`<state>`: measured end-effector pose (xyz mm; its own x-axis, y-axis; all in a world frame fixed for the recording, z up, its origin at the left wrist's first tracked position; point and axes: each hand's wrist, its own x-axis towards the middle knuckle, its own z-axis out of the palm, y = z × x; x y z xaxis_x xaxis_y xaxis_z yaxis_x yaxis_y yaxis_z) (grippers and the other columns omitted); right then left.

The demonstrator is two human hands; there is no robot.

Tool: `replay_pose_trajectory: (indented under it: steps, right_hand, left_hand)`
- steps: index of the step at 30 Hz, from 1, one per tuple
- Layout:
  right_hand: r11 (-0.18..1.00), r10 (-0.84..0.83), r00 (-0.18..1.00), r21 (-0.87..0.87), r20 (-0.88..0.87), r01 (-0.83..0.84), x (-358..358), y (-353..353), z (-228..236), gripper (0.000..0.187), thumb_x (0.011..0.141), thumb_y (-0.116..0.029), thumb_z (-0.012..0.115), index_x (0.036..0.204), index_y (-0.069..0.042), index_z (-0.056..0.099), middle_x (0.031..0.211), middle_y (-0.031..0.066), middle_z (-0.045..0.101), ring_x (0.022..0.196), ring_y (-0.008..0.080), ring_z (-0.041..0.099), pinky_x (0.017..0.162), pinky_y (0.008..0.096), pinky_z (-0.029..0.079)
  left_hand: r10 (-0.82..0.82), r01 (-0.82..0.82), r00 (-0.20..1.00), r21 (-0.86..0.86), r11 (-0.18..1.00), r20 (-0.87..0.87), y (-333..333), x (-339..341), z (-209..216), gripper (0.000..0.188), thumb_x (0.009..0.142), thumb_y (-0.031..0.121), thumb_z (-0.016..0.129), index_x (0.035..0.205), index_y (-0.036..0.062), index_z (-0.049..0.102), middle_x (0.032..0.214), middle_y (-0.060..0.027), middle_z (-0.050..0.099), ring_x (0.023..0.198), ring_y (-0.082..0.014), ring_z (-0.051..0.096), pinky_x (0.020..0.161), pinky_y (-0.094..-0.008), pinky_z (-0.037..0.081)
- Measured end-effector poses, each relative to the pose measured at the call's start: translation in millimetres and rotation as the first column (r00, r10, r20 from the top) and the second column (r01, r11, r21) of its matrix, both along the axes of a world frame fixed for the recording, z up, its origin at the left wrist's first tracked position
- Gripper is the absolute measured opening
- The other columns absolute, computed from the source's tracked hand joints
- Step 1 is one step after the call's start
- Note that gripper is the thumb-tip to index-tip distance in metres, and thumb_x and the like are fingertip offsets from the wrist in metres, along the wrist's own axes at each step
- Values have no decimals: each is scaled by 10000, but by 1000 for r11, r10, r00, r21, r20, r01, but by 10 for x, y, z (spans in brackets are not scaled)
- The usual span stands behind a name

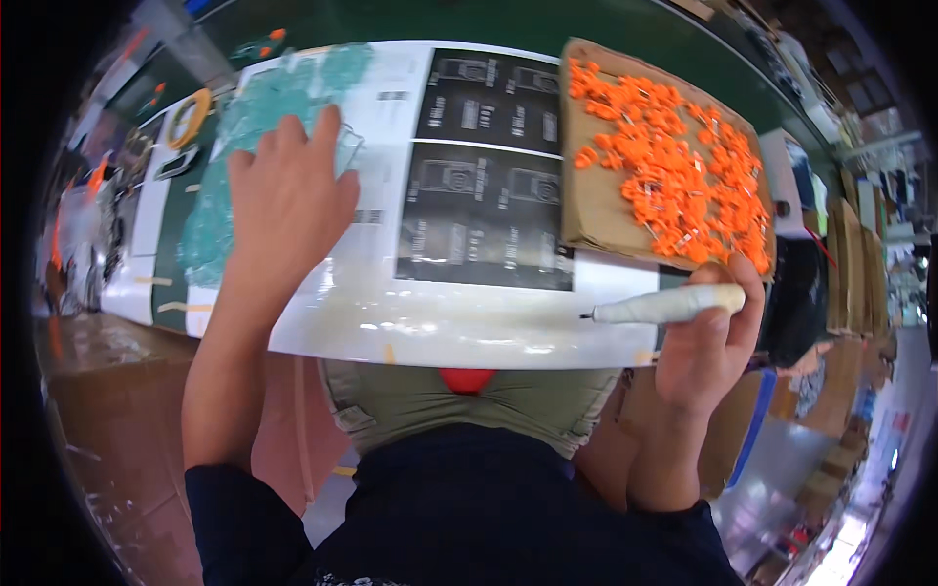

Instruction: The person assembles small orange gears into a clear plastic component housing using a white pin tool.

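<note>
My left hand (293, 195) is stretched out over a pile of clear teal plastic pieces (259, 103) at the left of the work surface. Its fingers are apart, and a clear piece (349, 144) shows just beside the fingertips; whether they touch it I cannot tell. In my right hand (705, 356), at the right front, a thick white pen-shaped tool (650, 307) is gripped, its thin dark tip pointing left above the white sheet (459, 327). Just beyond that hand stands a shallow cardboard tray (592, 210) full of small orange plastic parts with metal pins (674, 176).
Black printed panels (484, 210) lie in the middle of the white sheet. A roll of yellow tape (190, 119) sits at the far left. Beside the tray on the right is a black bag-like object (796, 303). Cardboard boxes (117, 410) flank my legs.
</note>
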<state>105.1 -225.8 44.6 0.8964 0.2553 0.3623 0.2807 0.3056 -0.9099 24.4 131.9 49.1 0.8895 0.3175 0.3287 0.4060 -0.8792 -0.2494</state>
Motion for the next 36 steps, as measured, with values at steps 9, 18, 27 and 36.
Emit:
replay_pose_trajectory:
  steps: [9,18,27,36]
  right_hand:
    - [984,-154,975,69,-161,166,493,-149,364,462,1075,-248,555,1473,-33,461,1103,103,627,884,185,620,710,292,526]
    - [313,167,905,-892,391,327,1032,698,425,251,978,-204,538,1019,-57,737,800,85,682,740,222,625,672,347,512]
    - [-325,358,861,-815,362,479,1491,1126,337,288,924,-293,552,994,-131,780,860,78,746,793,284,686,687,413,527]
    - [333,378,814,-885,441,324,948,822,537,194,862,-217,730,931,-40,770,789,47,720,651,174,594,596,304,460]
  left_hand:
    - [-531,520,828,-605,603,182,-1075,-206,51,506,780,12,714,1275,90,644,1267,-115,576,1097,-292,549,962,-423,383]
    - [-620,598,759,-591,542,200,-1247,-258,-162,426,807,65,729,1229,83,672,1246,-116,606,1100,-277,558,953,-397,399]
    - [-417,510,848,-722,468,328,-1341,-100,-353,412,823,81,729,1230,66,669,1133,-123,673,986,-288,612,879,-373,485]
    - [-350,642,767,-657,395,538,-1043,23,-266,440,842,40,721,1271,32,624,1215,-127,686,1050,-281,661,938,-369,526]
